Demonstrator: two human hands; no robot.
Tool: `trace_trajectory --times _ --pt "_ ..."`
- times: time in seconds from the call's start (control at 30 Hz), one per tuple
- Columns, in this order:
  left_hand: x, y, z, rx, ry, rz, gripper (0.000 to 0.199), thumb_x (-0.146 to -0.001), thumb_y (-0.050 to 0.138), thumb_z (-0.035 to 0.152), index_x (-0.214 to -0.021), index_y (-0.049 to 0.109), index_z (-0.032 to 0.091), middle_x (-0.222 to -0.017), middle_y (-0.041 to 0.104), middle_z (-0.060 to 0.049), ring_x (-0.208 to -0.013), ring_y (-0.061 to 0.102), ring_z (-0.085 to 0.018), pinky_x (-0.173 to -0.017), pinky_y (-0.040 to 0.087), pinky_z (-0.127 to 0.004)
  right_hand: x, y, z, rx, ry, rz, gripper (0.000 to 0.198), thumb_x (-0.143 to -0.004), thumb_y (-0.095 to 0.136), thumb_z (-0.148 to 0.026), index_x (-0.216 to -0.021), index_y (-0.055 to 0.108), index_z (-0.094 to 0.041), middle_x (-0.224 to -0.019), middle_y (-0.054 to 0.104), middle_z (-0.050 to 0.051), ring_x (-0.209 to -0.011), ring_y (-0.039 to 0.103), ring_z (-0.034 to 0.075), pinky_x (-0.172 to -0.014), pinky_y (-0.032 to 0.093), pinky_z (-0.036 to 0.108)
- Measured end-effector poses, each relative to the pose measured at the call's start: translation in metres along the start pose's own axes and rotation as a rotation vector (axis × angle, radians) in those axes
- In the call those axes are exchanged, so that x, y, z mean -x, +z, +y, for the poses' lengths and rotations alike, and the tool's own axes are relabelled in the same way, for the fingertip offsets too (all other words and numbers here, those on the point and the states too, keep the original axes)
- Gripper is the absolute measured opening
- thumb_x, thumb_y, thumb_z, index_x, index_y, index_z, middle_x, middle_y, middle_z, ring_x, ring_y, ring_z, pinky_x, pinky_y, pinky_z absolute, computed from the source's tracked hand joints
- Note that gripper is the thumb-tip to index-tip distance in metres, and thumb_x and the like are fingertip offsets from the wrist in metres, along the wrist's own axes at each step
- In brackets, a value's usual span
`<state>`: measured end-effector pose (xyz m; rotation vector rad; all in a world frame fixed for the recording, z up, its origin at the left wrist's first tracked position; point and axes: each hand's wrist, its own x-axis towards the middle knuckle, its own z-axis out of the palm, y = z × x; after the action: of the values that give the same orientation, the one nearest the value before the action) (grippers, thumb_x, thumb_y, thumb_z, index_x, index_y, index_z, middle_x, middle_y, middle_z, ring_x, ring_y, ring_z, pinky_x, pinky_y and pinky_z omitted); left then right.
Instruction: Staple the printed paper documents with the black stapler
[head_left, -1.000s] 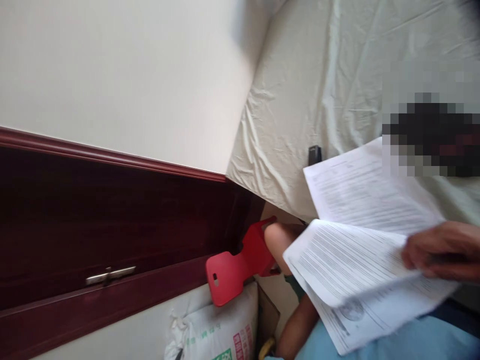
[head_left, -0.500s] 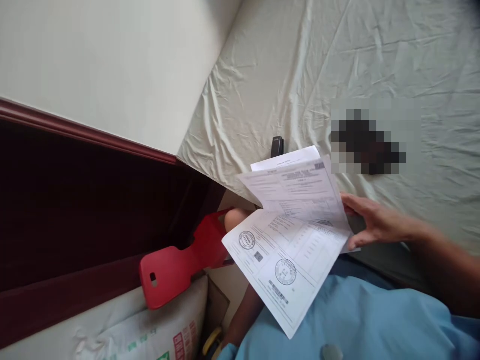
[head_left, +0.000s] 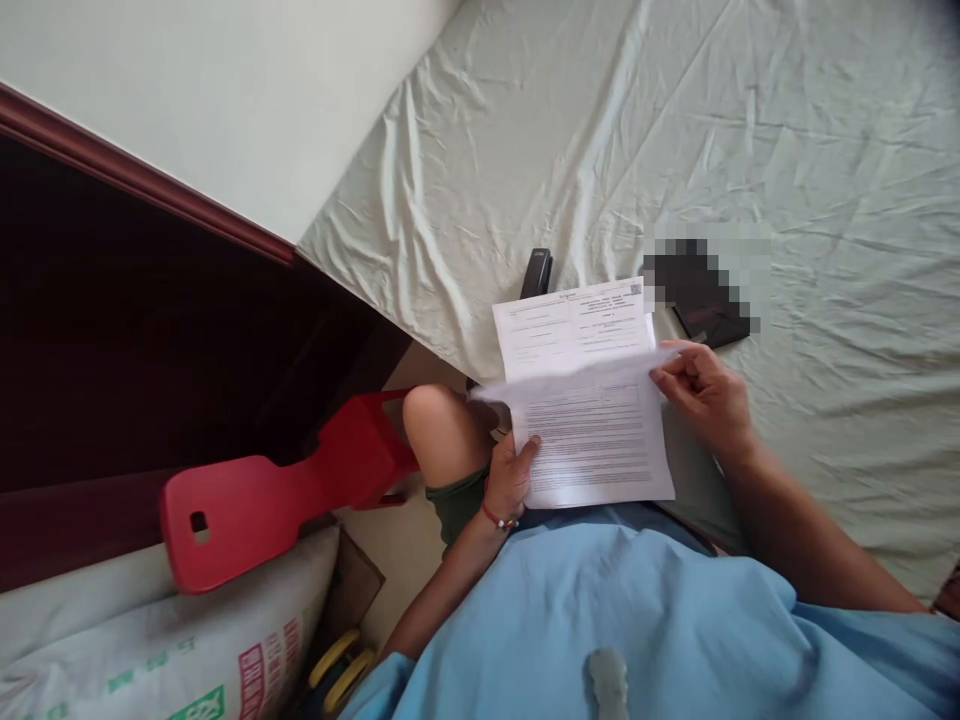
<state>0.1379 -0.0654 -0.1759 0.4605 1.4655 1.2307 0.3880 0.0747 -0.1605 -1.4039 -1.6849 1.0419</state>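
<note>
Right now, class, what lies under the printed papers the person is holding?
Under the papers show the bed sheet, the end of a black stapler at their top edge, and the person's lap. The left hand and right hand grip them. Anything directly beneath stays covered.

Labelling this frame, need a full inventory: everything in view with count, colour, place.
papers: a few printed sheets, white, held over the lap at the bed edge
stapler: 1, black, on the sheet just beyond the papers
dark flat thing: 1, black, partly blurred, on the sheet right of the papers
bed sheet: 1, pale grey-green, creased, covers the right half
chair: 1, red plastic, left of the knee
sack: 1, white with red and green print, bottom left
wood frame: dark red-brown, left, under the white wall
yellow-rimmed thing: bottom centre, cannot tell what
left hand: grips the papers' lower left edge, red band at the wrist
right hand: pinches the top sheet's right edge
</note>
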Motion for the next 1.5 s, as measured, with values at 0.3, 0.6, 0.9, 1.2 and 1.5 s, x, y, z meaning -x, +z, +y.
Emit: trace_trajectory --times 0.3,0.6,0.9,1.2,1.5 --pt "-0.002 0.004 -0.009 0.034 0.046 -0.063 0.040 -0.082 0.077 0.043 -0.108 0.073 0.014 -0.113 0.075 -0.012 -0.106 0.070 -0.028 -0.098 0.053 -0.040 0.001 0.004 0.001 0.241 -0.003 0.092 0.029 -0.093 0.058 -0.039 -0.116 0.064 -0.022 -0.082 0.071 0.003 -0.057 0.055 0.016 -0.062 0.045 0.031" --pt "-0.006 0.011 -0.009 0.069 -0.006 -0.049 0.038 -0.075 0.080 0.041 -0.102 0.074 0.014 -0.106 0.077 -0.011 -0.106 0.071 -0.029 -0.098 0.053 -0.042 0.002 0.007 -0.004 0.559 -0.067 0.048 0.026 -0.094 0.054 -0.033 -0.110 0.071 -0.021 -0.113 0.067 0.011 -0.081 0.064 0.022 -0.065 0.043 0.033" --pt "-0.009 0.013 -0.008 -0.007 0.024 -0.003 0.048 -0.085 0.072 0.058 -0.106 0.074 0.014 -0.109 0.076 -0.011 -0.109 0.070 -0.028 -0.097 0.054 -0.039 0.002 0.006 -0.004 0.655 -0.037 -0.040 0.027 -0.098 0.049 -0.033 -0.107 0.073 -0.023 -0.100 0.068 0.007 -0.072 0.060 0.018 -0.058 0.032 0.032" --pt "-0.008 0.011 -0.002 -0.064 0.081 -0.009 0.051 -0.088 0.068 0.061 -0.110 0.076 0.015 -0.110 0.076 -0.012 -0.108 0.070 -0.027 -0.098 0.055 -0.038 0.001 0.005 -0.006 0.549 -0.033 0.017 0.032 -0.093 0.055 -0.032 -0.121 0.067 -0.021 -0.113 0.067 0.010 -0.081 0.064 0.023 -0.067 0.044 0.034" --pt "0.002 -0.015 0.007 -0.339 0.187 -0.148 0.051 -0.097 0.057 0.057 -0.112 0.077 0.013 -0.107 0.076 -0.012 -0.091 0.071 -0.024 -0.082 0.055 -0.034 -0.006 0.000 0.005 -0.018 0.126 0.047 0.047 -0.087 0.066 -0.050 -0.126 0.057 -0.024 -0.113 0.071 0.009 -0.064 0.060 0.017 -0.057 0.049 0.032"
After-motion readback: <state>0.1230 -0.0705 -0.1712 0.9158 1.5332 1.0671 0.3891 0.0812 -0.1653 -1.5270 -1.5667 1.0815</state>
